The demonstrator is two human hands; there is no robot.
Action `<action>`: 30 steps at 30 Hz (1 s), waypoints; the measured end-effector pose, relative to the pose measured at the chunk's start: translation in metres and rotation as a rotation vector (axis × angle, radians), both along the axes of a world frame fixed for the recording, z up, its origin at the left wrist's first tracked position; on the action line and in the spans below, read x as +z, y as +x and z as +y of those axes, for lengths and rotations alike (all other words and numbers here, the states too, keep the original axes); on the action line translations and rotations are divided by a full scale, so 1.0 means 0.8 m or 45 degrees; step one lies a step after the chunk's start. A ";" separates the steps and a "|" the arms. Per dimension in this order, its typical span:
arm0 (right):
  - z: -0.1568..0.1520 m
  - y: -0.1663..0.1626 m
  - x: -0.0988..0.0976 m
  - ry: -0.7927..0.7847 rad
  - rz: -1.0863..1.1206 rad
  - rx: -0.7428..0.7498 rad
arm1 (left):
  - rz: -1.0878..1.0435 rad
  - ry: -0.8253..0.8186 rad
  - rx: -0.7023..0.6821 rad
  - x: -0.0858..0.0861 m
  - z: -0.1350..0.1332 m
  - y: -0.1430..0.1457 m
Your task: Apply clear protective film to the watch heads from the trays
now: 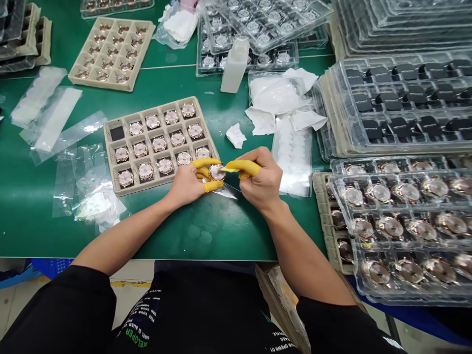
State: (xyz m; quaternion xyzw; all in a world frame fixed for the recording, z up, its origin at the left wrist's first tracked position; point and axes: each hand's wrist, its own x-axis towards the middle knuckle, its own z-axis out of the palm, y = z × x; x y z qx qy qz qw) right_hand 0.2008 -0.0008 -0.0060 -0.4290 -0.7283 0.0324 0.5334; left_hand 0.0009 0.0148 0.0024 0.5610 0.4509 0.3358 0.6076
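My left hand point(190, 184), with yellow finger cots on its fingertips, grips a rose-gold watch head point(217, 172) by its edge. My right hand point(261, 179), also in yellow finger cots, is pinched closed, its fingertips at the right side of the watch face. Something pale and thin may show at those fingertips, too small to name. Just behind my left hand lies a beige compartment tray point(130, 189) of similar watch heads, one in most compartments. Its far left compartment shows only a dark bottom.
Clear plastic bags point(98, 201) lie left. A second watch tray point(110, 51) sits behind. A white bottle point(236, 66), crumpled white tissues point(275, 96) and a small tissue piece point(236, 136) lie beyond my hands. Stacked clear trays point(398, 226) crowd the right edge.
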 end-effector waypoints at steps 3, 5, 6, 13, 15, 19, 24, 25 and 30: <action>-0.001 0.000 -0.002 -0.019 -0.075 0.095 | -0.020 -0.015 0.031 0.002 -0.001 0.000; -0.002 -0.001 -0.002 -0.032 -0.104 0.108 | -0.022 -0.027 0.053 0.003 -0.001 0.000; -0.002 -0.001 -0.002 -0.038 -0.113 0.108 | -0.021 -0.033 0.062 0.003 -0.001 0.001; -0.005 0.009 0.001 -0.076 -0.124 0.168 | -0.031 -0.027 0.071 0.002 -0.001 0.002; -0.006 0.009 0.000 -0.067 -0.072 0.113 | -0.031 -0.026 0.063 0.002 -0.001 0.003; -0.007 0.003 -0.002 -0.091 -0.085 0.055 | -0.018 -0.016 0.070 0.002 0.000 0.003; -0.010 0.001 -0.001 -0.121 -0.160 0.132 | -0.039 -0.040 0.097 0.002 0.000 0.002; -0.010 0.002 -0.001 -0.115 -0.152 0.128 | -0.036 -0.048 0.091 0.002 0.000 0.002; -0.008 -0.003 0.000 -0.036 -0.080 0.049 | -0.030 -0.045 0.071 0.003 0.000 0.002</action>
